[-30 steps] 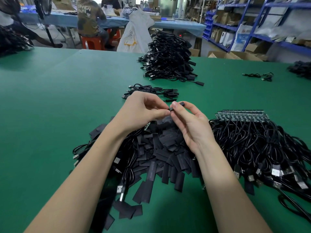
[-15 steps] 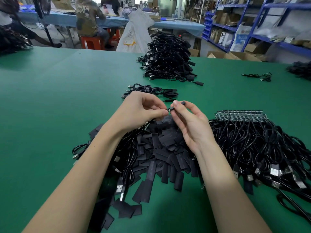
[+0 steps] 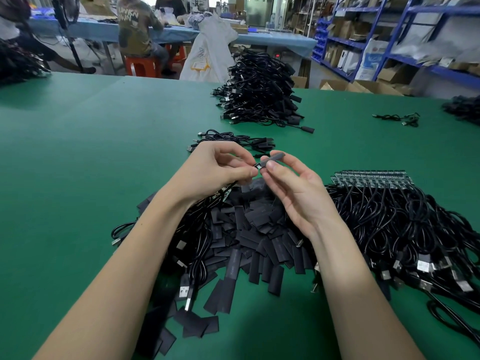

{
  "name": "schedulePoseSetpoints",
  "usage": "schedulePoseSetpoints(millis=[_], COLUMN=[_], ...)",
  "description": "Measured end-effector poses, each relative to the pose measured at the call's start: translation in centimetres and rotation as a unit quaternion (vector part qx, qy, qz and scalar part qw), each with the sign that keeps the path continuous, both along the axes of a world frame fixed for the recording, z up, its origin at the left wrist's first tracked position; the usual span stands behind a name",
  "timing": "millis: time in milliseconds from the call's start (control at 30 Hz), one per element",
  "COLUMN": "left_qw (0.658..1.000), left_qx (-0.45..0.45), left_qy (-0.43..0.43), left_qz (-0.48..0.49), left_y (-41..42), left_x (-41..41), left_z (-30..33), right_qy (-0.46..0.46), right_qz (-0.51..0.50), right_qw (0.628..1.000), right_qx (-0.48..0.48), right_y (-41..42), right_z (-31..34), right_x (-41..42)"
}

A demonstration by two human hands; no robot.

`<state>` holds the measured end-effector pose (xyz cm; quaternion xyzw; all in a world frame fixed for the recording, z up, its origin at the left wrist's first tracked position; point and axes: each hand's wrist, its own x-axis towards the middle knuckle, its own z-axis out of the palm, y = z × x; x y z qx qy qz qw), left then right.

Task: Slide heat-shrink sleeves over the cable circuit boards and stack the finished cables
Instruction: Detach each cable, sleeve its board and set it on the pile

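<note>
Green mat [image 3: 91, 178] covers the workbench; blue shelving [image 3: 389, 35] and seated workers at a far blue table [image 3: 259, 38] fill the background. Landmark: loose heap of flat black heat-shrink sleeves [image 3: 259, 235], centre of the bench.

Both hands are raised just above the heap's far edge. Left hand [image 3: 215, 170]: thumb and fingers curled, pinching the end of a black cable, its small circuit board [image 3: 259, 166] showing at the fingertips. Right hand [image 3: 293, 188]: thumb and forefinger pinching 1 sleeve [image 3: 275, 157], held tilted, its near mouth at the board. How far the board has entered the sleeve cannot be told.

Right of the heap: a mass of unsleeved cables [image 3: 402, 229], their boards lined in a row [image 3: 368, 176] at the far side. Just beyond the heap: a small stack of finished cables [image 3: 233, 140]. Farther beyond: a tall pile of cables [image 3: 259, 89]. Left of the heap, USB plugs [image 3: 183, 292] lie among cable loops.
</note>
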<state>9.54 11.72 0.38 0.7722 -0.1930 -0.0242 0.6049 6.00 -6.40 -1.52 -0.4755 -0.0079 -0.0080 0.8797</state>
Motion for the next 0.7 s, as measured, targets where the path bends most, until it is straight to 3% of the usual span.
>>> schedulePoseSetpoints(millis=[700], left_qw=[0.999], left_qx=[0.010], left_qy=[-0.048], left_qz=[-0.019], left_y=[0.34], left_x=[-0.21], left_z=[0.21], right_qy=[-0.005], right_qz=[0.005], right_qw=[1.000], right_qx=[0.005], right_y=[0.01], right_z=[-0.24], right_x=[0.09])
